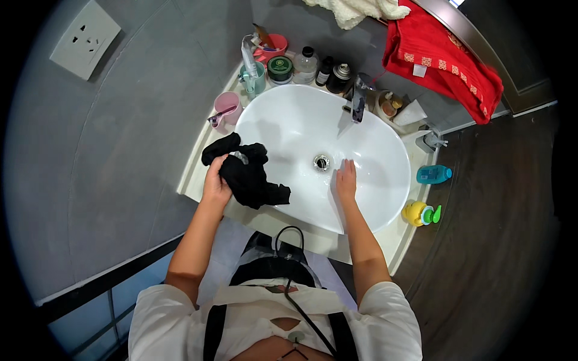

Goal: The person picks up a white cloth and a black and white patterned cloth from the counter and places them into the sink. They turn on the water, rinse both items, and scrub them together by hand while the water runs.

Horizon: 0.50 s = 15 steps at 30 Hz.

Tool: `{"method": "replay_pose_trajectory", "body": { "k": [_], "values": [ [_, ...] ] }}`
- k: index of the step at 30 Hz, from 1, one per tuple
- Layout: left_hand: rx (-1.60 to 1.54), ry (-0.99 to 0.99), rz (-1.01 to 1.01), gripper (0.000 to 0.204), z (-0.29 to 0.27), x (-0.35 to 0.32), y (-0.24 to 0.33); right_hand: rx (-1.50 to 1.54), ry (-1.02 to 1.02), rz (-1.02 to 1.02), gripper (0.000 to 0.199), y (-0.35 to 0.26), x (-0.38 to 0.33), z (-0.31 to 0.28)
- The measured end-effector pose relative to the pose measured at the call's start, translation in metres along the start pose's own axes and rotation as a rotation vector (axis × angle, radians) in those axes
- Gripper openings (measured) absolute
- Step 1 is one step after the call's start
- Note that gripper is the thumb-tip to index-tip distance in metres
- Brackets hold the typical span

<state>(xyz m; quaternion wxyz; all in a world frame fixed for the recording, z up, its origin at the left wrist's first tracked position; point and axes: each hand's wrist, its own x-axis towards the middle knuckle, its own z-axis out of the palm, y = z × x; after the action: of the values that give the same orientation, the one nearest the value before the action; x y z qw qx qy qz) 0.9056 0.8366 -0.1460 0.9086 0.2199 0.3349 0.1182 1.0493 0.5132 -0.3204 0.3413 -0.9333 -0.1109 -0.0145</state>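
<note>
Bunched in my left hand is a black cloth garment, with a small grey patch showing near my fingers. It hangs over the left rim of the white washbasin. My right hand reaches down into the basin with its fingers stretched out and holds nothing. Just left of those fingertips lies the round metal drain. Behind the bowl stands a chrome faucet; whether water runs from it I cannot tell.
Along the back left edge stand a pink cup, a green-lidded jar and several bottles. On the right are a blue bottle and a yellow pump bottle. A red towel hangs at the back right.
</note>
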Motion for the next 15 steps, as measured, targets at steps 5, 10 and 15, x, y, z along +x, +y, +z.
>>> {"method": "replay_pose_trajectory", "body": {
  "k": [5, 10, 15],
  "values": [
    [0.026, 0.014, 0.021, 0.02, -0.006, -0.003, 0.007, -0.438, -0.021, -0.129, 0.056, -0.038, 0.032, -0.012],
    [0.122, 0.04, 0.078, 0.026, 0.008, 0.002, 0.003, -0.544, -0.092, -0.047, 0.056, -0.027, 0.044, -0.005],
    [0.309, -0.049, 0.178, 0.034, 0.035, 0.013, 0.001, -0.502, -0.098, -0.054, 0.057, -0.031, 0.042, 0.002]
  ]
}}
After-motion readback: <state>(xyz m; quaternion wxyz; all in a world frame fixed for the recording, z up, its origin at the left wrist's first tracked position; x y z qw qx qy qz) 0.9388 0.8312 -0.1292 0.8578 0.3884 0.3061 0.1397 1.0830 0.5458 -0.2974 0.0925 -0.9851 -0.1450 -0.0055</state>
